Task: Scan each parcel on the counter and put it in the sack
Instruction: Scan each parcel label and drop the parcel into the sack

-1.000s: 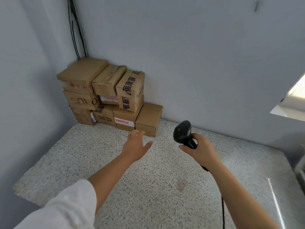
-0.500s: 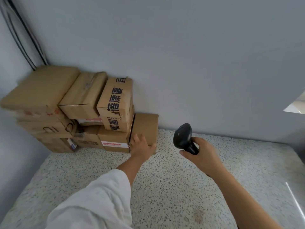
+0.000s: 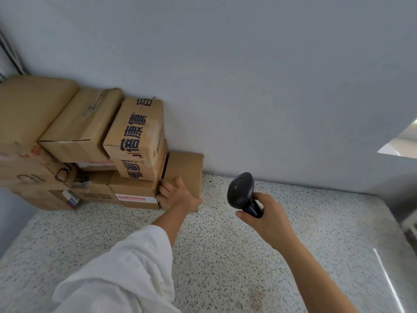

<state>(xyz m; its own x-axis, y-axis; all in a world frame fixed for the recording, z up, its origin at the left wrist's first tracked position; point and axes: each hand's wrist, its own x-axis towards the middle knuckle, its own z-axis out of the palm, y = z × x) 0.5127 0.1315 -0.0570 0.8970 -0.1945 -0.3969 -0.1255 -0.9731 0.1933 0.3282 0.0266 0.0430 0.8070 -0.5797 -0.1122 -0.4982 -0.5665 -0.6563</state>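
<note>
Head camera showed the small parcel [image 3: 186, 166] standing on the speckled counter [image 3: 225, 256], touching the right end of the parcel stack [image 3: 90, 143]. The left hand [image 3: 178, 195] grasped it, fingers curled round the edge nearest the stack. Right of the stack, well apart, the right hand [image 3: 264, 219] was wrapped round the black scanner [image 3: 240, 190] by its handle.

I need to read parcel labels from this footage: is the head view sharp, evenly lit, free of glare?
Head view: soft, even light; one glare streak on the counter; wide-angle bending toward the edges; printed box legible, white label too soft to read.
</note>
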